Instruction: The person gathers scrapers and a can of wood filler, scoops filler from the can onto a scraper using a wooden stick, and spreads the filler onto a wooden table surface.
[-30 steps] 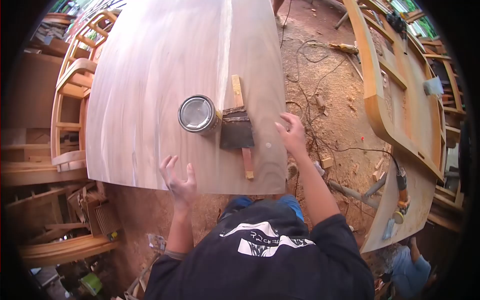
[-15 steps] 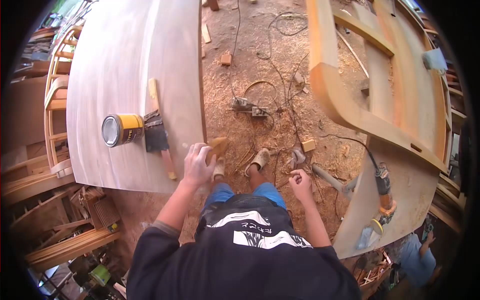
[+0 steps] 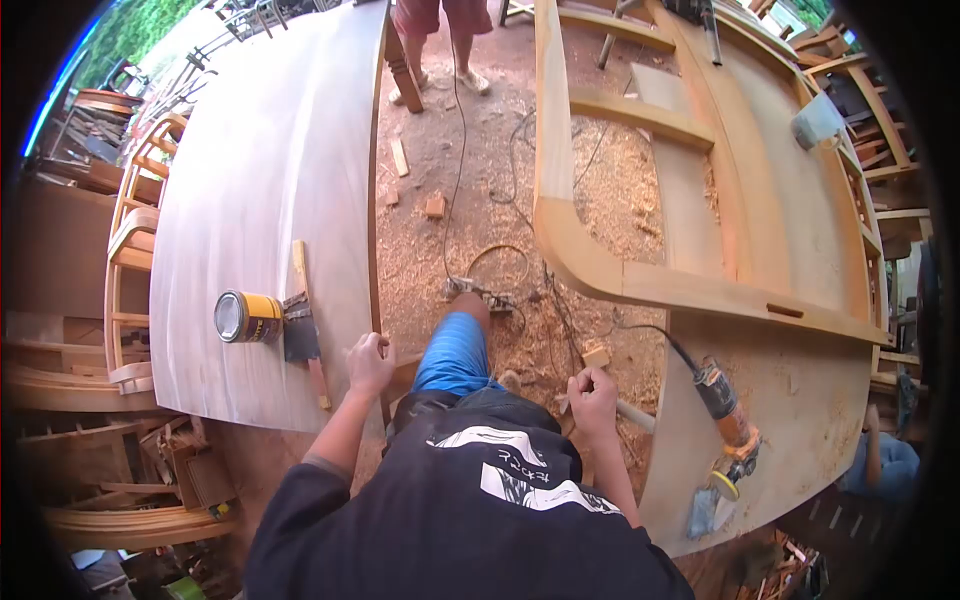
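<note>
My left hand is held over the right edge of the pale wooden board, its fingers curled and nothing visible in them. Lower right of centre, my right hand is closed above the floor; whether something small sits inside is hidden. On the board, left of my left hand, a yellow and black can lies beside a dark, flat spreader. Two narrow wooden strips, one above and one below, stick out from it.
A curved wooden frame rests on a panel at the right. An orange power tool with a cord lies on a lower board. Cords and wood blocks lie on the shavings-covered floor. Another person's legs stand ahead; someone in blue is at far right.
The view has turned right, away from the can and spreader. Both hands have drawn in nearer the body, and one of my knees has come forward. The other person's legs have come into view.
</note>
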`<state>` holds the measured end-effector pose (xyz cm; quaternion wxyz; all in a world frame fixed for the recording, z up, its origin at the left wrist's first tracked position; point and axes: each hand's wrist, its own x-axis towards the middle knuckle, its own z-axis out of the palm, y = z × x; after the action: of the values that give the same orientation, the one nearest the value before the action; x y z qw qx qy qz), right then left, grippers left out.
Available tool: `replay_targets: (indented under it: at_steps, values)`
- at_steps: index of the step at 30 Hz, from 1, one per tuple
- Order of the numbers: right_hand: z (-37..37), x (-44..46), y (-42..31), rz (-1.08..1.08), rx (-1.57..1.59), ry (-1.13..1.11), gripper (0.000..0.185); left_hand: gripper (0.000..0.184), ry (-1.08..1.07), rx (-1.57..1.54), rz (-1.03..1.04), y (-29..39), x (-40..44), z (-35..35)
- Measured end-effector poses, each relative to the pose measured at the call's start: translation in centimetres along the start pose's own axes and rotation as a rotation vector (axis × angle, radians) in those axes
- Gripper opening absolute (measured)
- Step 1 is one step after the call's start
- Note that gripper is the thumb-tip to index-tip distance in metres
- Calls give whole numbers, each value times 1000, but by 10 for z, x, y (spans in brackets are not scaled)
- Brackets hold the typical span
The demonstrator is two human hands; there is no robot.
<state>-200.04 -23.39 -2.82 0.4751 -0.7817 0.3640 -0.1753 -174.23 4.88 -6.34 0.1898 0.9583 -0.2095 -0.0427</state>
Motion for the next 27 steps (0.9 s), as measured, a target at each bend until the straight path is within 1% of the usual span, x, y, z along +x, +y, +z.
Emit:
replay_targets:
  at_steps: [1, 2, 3, 5, 6, 8, 9, 10, 12, 14, 16, 17, 18, 19, 20, 21, 22, 23, 24, 25, 27]
  values:
    - [-7, 5, -16, -18, 64, 15, 24, 15, -23, -112, -34, 9, 8, -3]
    - [-14, 9, -25, 69, 97, -41, 19, 16, -51, -223, -63, 19, 16, -5]
    - [-18, 15, -33, -61, 112, 25, 18, 17, -84, -332, -91, 30, 23, -6]
    - [-21, 31, -49, -318, 140, 159, 17, 19, -42, -366, 0, 58, 55, -6]
    - [-24, 38, -53, -387, 82, 155, 12, 19, -15, -401, 52, 78, 77, -9]
    - [-27, 56, -79, -465, -57, 272, 20, 19, -38, -519, 61, 107, 134, 3]
    - [-26, 67, -87, -497, -126, 337, 25, 20, -43, -644, 66, 126, 167, 10]
    - [-23, 78, -82, -512, -179, 335, 35, 21, -53, -767, 78, 149, 203, 16]
    - [-16, 100, -89, -503, -284, 397, 34, 20, -21, -1022, 52, 210, 275, 15]
    - [-7, 120, -89, -445, -376, 468, 34, 20, 55, -1196, 169, 281, 355, 4]
    - [8, 134, -87, -347, -440, 608, 29, 19, 105, -1169, 352, 353, 447, -10]
    - [11, 142, -91, -313, -488, 676, 31, 22, 155, -1148, 429, 399, 480, -29]
    - [9, 145, -100, -223, -580, 670, 29, 26, 179, -1034, 626, 435, 537, -28]
    - [15, 148, -99, -193, -624, 727, 28, 28, 179, -971, 735, 475, 580, -29]
    - [22, 150, -89, -214, -624, 775, 26, 26, 130, -997, 757, 515, 622, -22]
    - [29, 155, -88, -196, -584, 876, 28, 25, 110, -938, 838, 553, 673, -8]
    - [28, 155, -92, -129, -554, 811, 27, 26, 219, -736, 928, 585, 713, 5]
    - [32, 156, -110, 28, -538, 763, 28, 28, 40, -667, 861, 604, 718, 2]
    - [30, 159, -131, 169, -535, 720, 28, 27, 58, -625, 899, 614, 752, 30]
    - [30, 173, -148, 280, -551, 722, 29, 27, 110, -623, 962, 641, 783, 48]
    - [42, 197, -161, 349, -637, 828, 28, 28, 9, -538, 1031, 678, 830, 75]
